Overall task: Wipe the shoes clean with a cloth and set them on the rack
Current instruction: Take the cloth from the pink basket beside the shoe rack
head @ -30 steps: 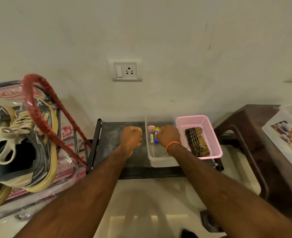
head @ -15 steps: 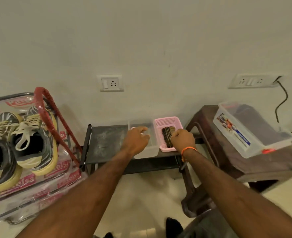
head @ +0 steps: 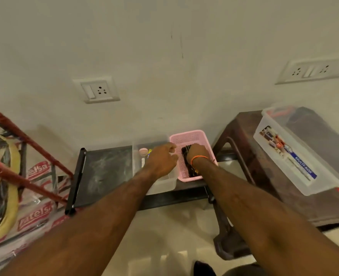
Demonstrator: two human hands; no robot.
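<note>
- In the head view, the right hand reaches down into the pink basket, onto the dark checked cloth folded inside it. Its fingers point away from the camera and are hidden behind the knuckles, so whether they already pinch the cloth cannot be told.
- The left hand hovers over the clear tub just beside the basket, with loosely curled fingers near the basket's left rim. It holds nothing visible; it probably stands by to steady the basket while the cloth comes out.
- Basket and tub stand side by side on a low black worktop against the wall. The tub holds small items, among them a pink cap.
- The shoes are well apart to the left: only the yellow-edged sole of one shoe shows at the frame edge, resting on the red-framed rack over printed plastic wrap.
- Judged from this, the task is at its start: the cloth is being fetched and no wiping is under way.
- A brown stool to the right carries a lidded plastic box.
</note>
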